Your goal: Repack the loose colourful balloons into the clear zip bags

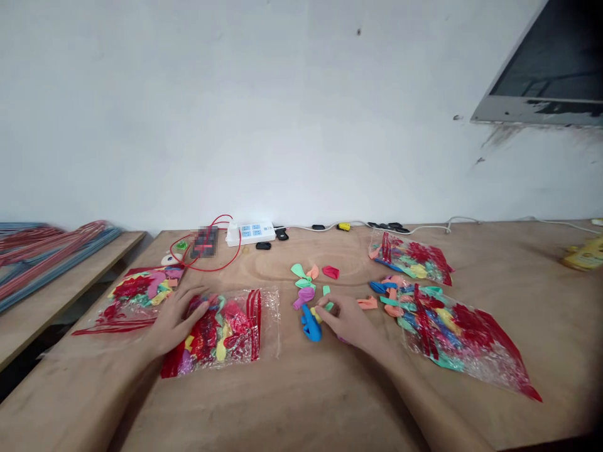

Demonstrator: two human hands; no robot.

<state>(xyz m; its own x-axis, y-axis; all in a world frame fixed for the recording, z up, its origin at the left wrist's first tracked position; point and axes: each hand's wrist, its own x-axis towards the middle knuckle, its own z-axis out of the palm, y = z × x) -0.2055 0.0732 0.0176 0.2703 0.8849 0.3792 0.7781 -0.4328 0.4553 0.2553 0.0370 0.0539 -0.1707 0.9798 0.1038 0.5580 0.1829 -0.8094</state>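
On the desk [292, 402], between clear bags [494, 355]: loose balloons [305, 295], probably light, limp and tacky, best held by the neck. Over the near-left bag [271, 323]: left hand [176, 320], fingers spread. At the yellow balloon [316, 314]: right hand [349, 319], fingers curled, pinch uncertain.

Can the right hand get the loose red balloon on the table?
Probably yes. The red balloon lies uncovered just beyond the right hand, outside the plastic bags. Nothing seems to block it; only a small green balloon lies nearby.
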